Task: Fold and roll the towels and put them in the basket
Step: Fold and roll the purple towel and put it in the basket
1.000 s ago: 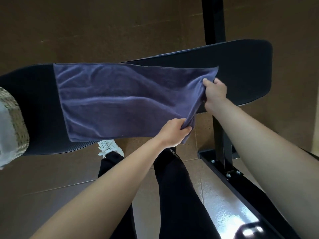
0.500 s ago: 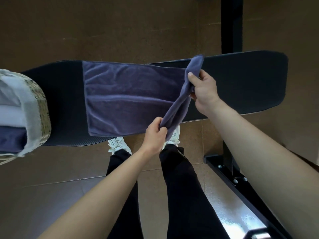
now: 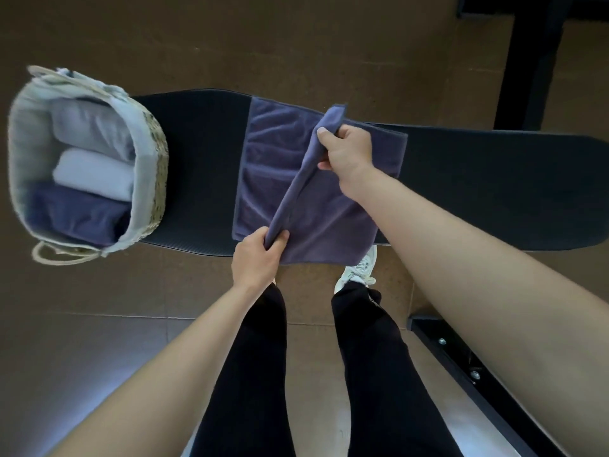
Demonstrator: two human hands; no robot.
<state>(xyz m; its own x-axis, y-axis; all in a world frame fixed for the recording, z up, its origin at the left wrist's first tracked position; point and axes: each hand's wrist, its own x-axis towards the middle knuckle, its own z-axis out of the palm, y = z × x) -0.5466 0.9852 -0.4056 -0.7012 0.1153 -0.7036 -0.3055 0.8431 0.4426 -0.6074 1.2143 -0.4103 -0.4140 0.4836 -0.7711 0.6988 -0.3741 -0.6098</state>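
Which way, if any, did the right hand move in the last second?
Yes: the right hand, gripping the towel, moved left along the black pad, toward the basket.

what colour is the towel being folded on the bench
Dusky purple-blue, plain with no pattern; the towel shows best in the head view.

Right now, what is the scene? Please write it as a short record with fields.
towel: dark blue-purple terry towel lies on the black padded board, one edge lifted above it
left grip: pinches the near end of the lifted edge
right grip: holds the far end
basket: woven basket with pale cloth lining at the board's left end
in basket: grey towel roll, white towel roll, dark blue towel roll
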